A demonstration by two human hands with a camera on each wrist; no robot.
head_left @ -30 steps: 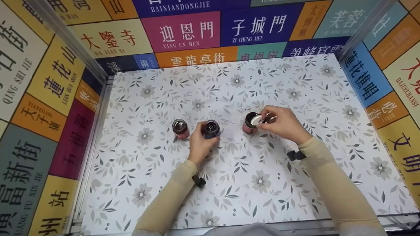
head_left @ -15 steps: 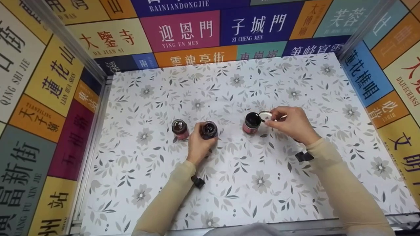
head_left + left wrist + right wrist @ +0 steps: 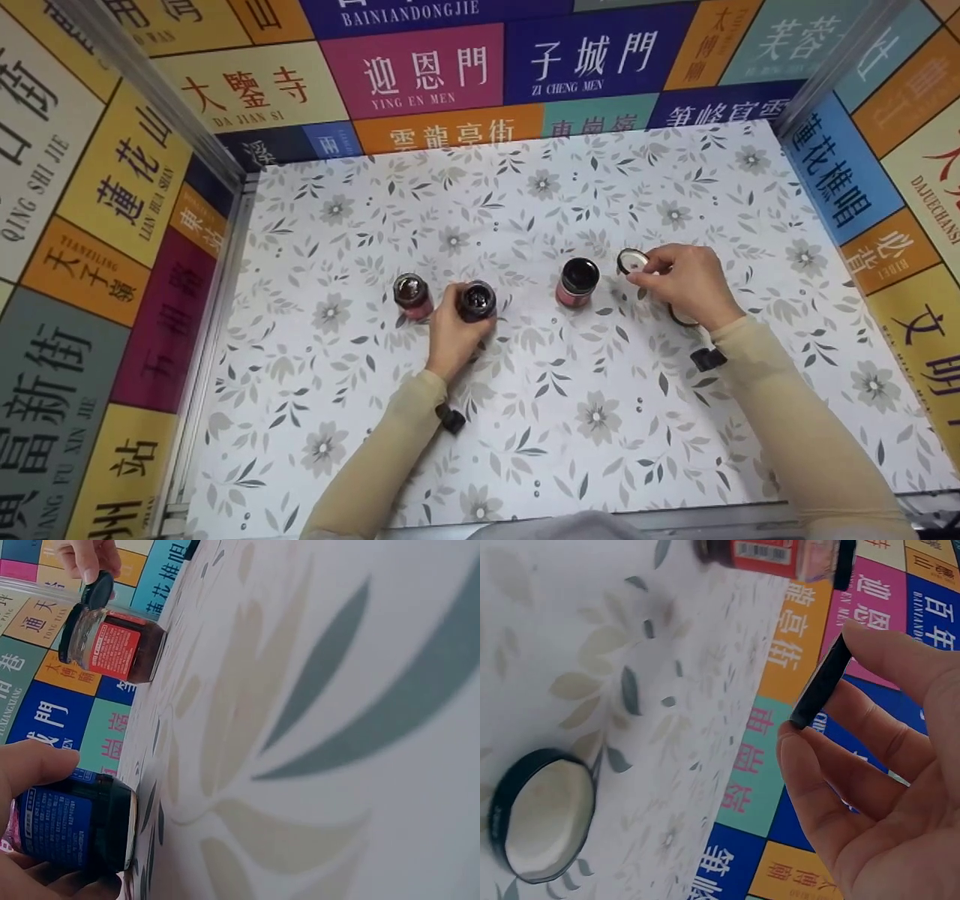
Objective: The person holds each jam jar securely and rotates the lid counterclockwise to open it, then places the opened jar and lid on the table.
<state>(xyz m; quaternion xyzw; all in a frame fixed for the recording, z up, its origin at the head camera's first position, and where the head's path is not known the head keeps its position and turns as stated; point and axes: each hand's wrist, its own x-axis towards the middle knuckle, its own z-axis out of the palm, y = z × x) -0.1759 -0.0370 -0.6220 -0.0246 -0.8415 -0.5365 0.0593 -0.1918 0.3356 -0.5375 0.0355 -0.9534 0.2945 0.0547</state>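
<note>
My left hand (image 3: 459, 330) grips a glass jar (image 3: 478, 300) with dark contents; its blue label (image 3: 56, 821) shows in the left wrist view. Just left of it stands a second jar (image 3: 412, 295) with a reddish label and no lid visible. A third jar (image 3: 577, 283), red-labelled, stands upright to the right, its top end black like a lid. Between thumb and fingers my right hand (image 3: 694, 281) pinches a black-rimmed jar lid (image 3: 821, 682), held above the table and apart from that third jar. Another lid (image 3: 544, 814) lies on the table, white inside up, partly hidden by the right hand in the head view.
The table (image 3: 420, 450) has a white floral cover. Panels with large printed characters (image 3: 420, 71) stand along the back and both sides, with metal frame posts (image 3: 180, 97) at the corners.
My right hand has carried the lid rightward, away from the third jar, exposing that jar's black top and part of the lid lying on the table. The left hand has barely moved, still gripping its jar.
</note>
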